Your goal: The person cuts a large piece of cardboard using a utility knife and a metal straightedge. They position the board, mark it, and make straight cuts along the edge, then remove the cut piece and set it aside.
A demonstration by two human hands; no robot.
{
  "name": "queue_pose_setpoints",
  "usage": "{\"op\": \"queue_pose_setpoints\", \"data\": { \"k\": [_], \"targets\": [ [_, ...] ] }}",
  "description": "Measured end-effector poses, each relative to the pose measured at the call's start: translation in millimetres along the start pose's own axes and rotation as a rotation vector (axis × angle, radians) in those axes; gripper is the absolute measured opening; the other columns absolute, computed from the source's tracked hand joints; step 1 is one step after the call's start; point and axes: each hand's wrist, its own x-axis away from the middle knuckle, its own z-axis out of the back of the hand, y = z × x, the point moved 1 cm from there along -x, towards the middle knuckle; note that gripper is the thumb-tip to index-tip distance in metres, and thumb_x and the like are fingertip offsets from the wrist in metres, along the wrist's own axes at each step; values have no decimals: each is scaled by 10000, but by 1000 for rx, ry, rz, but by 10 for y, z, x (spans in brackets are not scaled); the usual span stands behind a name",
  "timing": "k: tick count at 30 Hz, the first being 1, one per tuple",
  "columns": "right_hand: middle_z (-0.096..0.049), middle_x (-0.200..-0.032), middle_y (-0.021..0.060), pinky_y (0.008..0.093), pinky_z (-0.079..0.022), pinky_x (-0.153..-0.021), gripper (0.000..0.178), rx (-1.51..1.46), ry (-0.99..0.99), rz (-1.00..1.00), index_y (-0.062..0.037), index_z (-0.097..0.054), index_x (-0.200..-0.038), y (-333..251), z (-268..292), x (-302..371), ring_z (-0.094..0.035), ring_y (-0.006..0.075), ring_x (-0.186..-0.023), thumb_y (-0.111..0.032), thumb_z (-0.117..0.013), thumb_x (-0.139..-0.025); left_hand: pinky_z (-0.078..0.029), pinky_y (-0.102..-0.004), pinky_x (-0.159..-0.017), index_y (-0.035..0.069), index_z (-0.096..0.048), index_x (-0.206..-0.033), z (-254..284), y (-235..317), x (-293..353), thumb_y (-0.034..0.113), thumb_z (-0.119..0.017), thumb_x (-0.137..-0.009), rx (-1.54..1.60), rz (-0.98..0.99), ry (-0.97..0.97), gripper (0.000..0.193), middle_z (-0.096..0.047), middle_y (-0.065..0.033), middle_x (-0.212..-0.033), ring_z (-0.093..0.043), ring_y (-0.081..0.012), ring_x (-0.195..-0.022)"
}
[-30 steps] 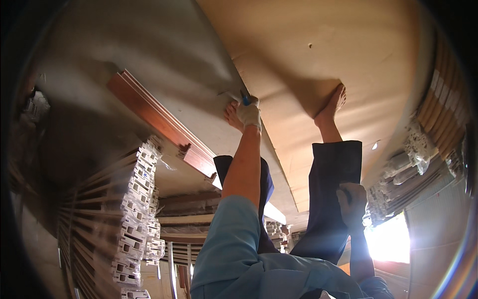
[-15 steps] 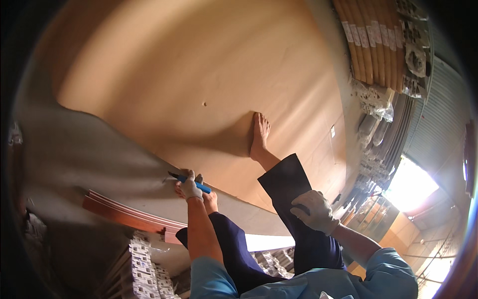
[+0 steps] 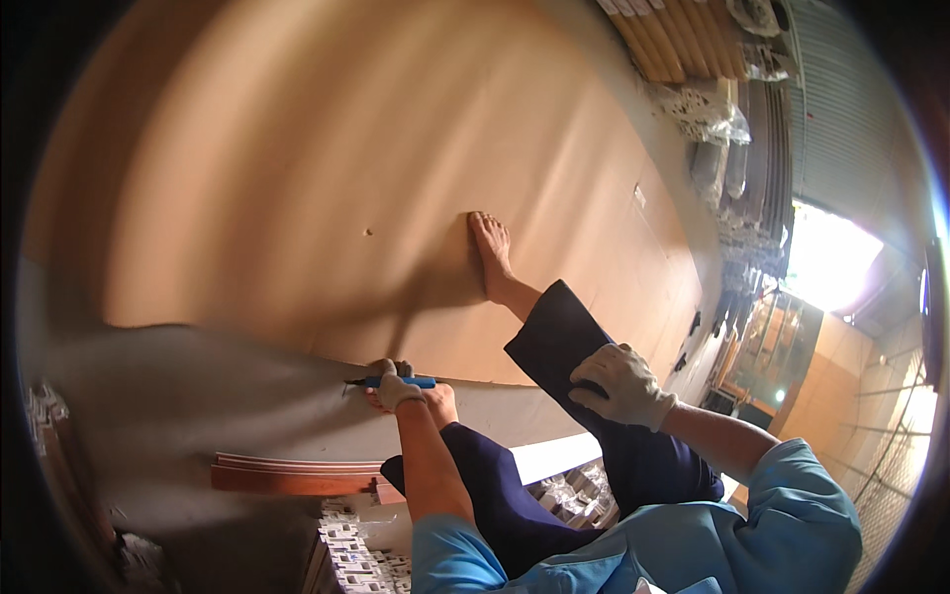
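Grey floor (image 3: 198, 386) is surrounding 1 large brown sheet (image 3: 297, 198); all places below are being given from that sheet.

Item: blue-handled tool (image 3: 424, 382), 1, apparently a cutter. It is lying across the left palm at the sheet's near edge, its dark tip pointing left, roughly along that edge. Tip contact with the sheet: cannot tell.

Left hand (image 3: 398, 388), gloved: closing around the blue handle, thumb and fingers wrapping it.

Right hand (image 3: 623, 386), gloved: resting at the dark trouser leg (image 3: 579, 346), on the person's side of the sheet; fingers are curling loosely, thumb standing apart, no held thing showing.

Feet, 2, bare: right foot (image 3: 492, 252) is standing on the sheet; left foot (image 3: 442, 404) is standing just outside the near edge, partly hidden behind the left hand.

Stock: red-brown strips (image 3: 297, 477) are lying on the near side of the sheet, apart from it; brown bundles (image 3: 683, 40) are stacking up beyond its right side.

Hazards, as judged: the tip is sitting very near the left toes, so a loosening grip or a sudden slip could be cutting skin. Shifting weight on the right foot could be sliding or creasing the sheet, carrying its edge toward the blade.
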Motion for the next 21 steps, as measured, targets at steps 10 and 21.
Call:
{"op": "queue_pose_setpoints", "data": {
  "k": [10, 21],
  "targets": [
    [-667, -949, 48, 403, -456, -870, 244, -77, -29, 13, -122, -687, -939, 563, 73, -31, -606, 247, -975, -338, -704, -827, -565, -341, -715, 92, -531, -1150, -101, -388, -432, 133, -676, -903, 78, 82, -188, 290, -593, -62, -957, -583, -189, -729],
    [-651, -1071, 6, 396, -396, -939, 313, -126, 4, -14, -149, -681, -1033, 1198, 900, 1178, -551, 210, -1106, -397, -651, -845, -546, -372, -815, 58, -571, -1119, 1147, 987, 2576, 289, -689, -889, -333, -331, -282, 348, -583, -76, -1017, -595, -249, -953]
  ]
}}
